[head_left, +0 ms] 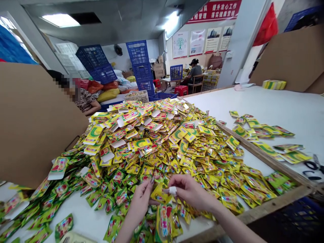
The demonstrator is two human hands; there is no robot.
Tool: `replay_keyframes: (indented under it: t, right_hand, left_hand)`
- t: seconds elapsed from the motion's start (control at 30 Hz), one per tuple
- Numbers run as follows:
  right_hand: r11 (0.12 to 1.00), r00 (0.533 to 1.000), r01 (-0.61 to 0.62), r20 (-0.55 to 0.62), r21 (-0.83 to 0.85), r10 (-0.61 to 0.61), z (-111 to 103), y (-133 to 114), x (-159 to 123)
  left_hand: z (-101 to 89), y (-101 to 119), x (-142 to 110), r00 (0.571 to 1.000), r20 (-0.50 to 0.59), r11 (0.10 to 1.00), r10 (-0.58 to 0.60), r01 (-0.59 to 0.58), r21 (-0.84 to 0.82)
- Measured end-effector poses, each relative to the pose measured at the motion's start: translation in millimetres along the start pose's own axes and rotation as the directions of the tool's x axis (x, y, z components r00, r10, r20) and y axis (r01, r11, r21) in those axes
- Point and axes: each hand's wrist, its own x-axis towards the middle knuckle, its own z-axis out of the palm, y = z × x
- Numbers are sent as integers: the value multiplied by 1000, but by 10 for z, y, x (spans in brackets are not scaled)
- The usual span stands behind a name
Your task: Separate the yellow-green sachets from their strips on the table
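Note:
My left hand (142, 196) is closed on a small yellow sachet (159, 193), gripping its left side between thumb and fingers. Close to the sachet's right edge, my right hand (190, 191) has its fingers pinched together. A small white piece (173, 190) shows at those fingertips; whether it is held or wrapped round a finger, I cannot tell. Just below both hands lies a yellow printed carton (163, 219). Around them spreads a large heap of yellow sachets (202, 168), green sachets (121, 195) and open yellow cartons (129, 116).
A wooden strip (263, 160) edges the table on the right. Beyond it lie scissors (314, 163) and flat cartons (263, 130) on a white tabletop (275, 104). A cardboard sheet (37, 125) stands at left, near a co-worker (87, 99). Blue crates (140, 64) are stacked behind.

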Motion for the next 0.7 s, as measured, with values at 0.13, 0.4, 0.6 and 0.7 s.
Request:
replay_keyframes:
  t: [0.13, 0.4, 0.6, 0.7]
  right_hand:
    - [944, 990, 75, 139, -320, -32, -191, -89, 13]
    - [900, 988, 111, 144, -421, -54, -242, -111, -45]
    - [963, 995, -7, 93, -269, 33, -359, 20, -88]
    - [999, 991, -32, -132, -41, 27, -458, 179, -140]
  left_hand:
    - [15, 78, -86, 963, 268, 999, -38, 42, -12]
    - [174, 132, -152, 973, 227, 875, 31, -136, 465]
    - [172, 137, -53, 988, 40, 702, 147, -133, 700]
    - [128, -148, -104, 987, -85, 491, 135, 8, 871]
